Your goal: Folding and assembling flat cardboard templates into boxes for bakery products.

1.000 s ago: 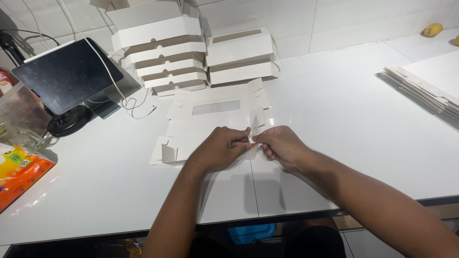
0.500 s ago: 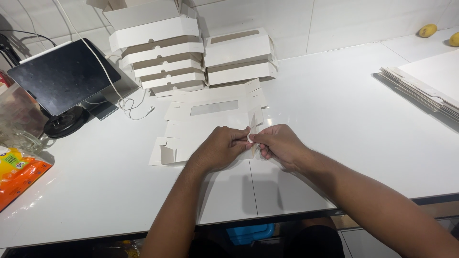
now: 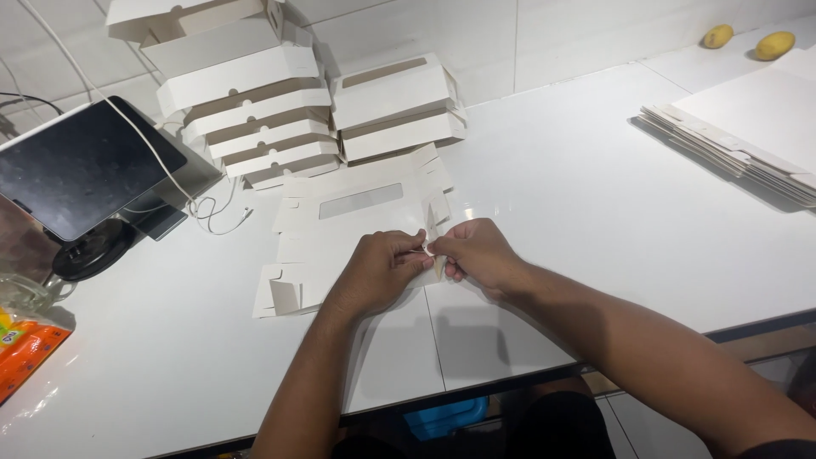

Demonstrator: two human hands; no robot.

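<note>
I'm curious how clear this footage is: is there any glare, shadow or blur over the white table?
Head view: the glossy white table shows soft sheen and faint reflections; both hands, left hand and right hand, cast soft shadows toward the near edge; the flat box blank is sharp, with a slight glint on its window; the dark tablet screen is dull, with no strong glare; edges bend a little.

Hands (image 3: 429, 259) pinch flap — flat box (image 3: 340, 229).

Middle: the flat white cardboard box sheet with a clear window (image 3: 357, 217) covers the white table (image 3: 586, 212) here.
Behind: two piles of folded white cardboard boxes (image 3: 323, 106) block the way back.
Left: a black tablet on a stand (image 3: 81, 174) and white cable (image 3: 212, 212).
Right: open table up to the stack of flat white cardboard sheets (image 3: 739, 127).
</note>
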